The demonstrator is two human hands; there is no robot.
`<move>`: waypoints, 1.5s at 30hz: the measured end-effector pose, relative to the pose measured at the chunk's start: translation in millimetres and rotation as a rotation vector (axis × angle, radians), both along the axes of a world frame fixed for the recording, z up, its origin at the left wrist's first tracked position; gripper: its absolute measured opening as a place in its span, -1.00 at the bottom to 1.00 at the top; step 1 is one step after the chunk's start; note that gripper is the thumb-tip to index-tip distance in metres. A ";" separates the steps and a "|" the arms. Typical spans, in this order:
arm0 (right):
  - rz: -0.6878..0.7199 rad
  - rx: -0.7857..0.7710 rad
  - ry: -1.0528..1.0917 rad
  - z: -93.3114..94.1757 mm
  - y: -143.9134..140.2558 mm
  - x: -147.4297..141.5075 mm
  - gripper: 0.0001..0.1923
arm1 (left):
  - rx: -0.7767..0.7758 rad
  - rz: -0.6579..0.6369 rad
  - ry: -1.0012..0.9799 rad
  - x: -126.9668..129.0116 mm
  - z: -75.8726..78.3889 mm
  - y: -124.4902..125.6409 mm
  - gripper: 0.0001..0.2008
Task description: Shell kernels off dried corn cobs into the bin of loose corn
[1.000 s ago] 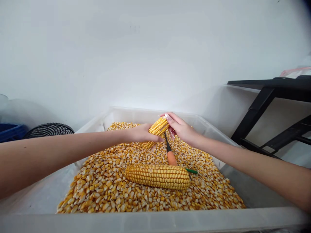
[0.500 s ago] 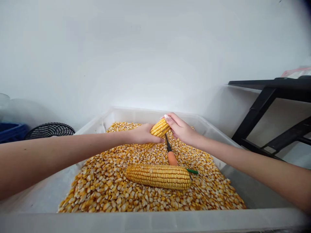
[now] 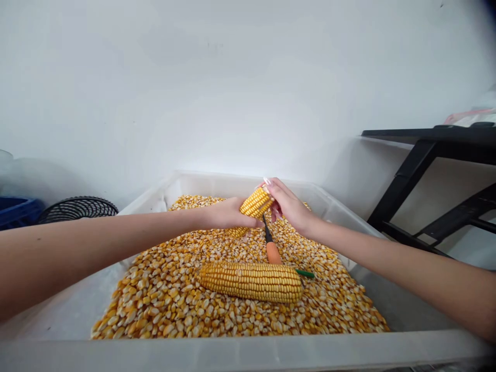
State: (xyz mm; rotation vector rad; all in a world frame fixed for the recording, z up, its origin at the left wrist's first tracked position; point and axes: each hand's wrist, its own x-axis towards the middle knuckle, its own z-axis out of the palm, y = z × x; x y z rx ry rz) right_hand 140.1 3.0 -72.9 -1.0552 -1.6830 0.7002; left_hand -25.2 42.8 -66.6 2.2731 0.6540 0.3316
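My left hand (image 3: pixel 232 213) is wrapped around an ear of corn (image 3: pixel 254 202), which it holds tilted above the loose kernels (image 3: pixel 174 294). At the ear's upper end, my right hand (image 3: pixel 287 204) is closed with its fingertips against the cob; some of its fingers are hidden behind the ear. A strip with kernels gone shows on the side facing the right hand. Below the hands lies a tool (image 3: pixel 273 249) with an orange handle and a dark, narrow shaft. A second ear of corn (image 3: pixel 251 282) rests across the kernels in front of it, with a green tip (image 3: pixel 305 273) poking out behind.
A translucent plastic bin (image 3: pixel 240 354) surrounds the kernels. To the right stands a black table or stand (image 3: pixel 414 165) with angled legs. At the left are a black wire basket (image 3: pixel 79 206) and a blue crate (image 3: pixel 17 212). A white wall (image 3: pixel 248 93) rises behind.
My right hand's fingers have shifted and lifted slightly at the ear's upper end, showing more of the cob. The left hand keeps its grip, and the view has moved slightly.
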 end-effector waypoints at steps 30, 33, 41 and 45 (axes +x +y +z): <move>0.125 -0.177 0.008 -5.4 -2.2 -2.5 -0.75 | 0.544 0.375 0.201 1.1 3.8 -9.5 -0.49; 0.095 -0.124 0.033 -6.1 -2.0 -2.9 -0.72 | 0.487 0.356 0.149 0.9 5.5 -6.0 -0.48; 0.159 -0.159 0.076 -1.1 -1.7 -0.8 -0.64 | 0.208 0.162 0.102 -1.1 13.4 3.4 -0.63; 0.090 -0.203 0.028 -0.7 -3.1 -1.7 -0.64 | 0.258 0.207 0.116 0.1 10.3 -2.1 -0.62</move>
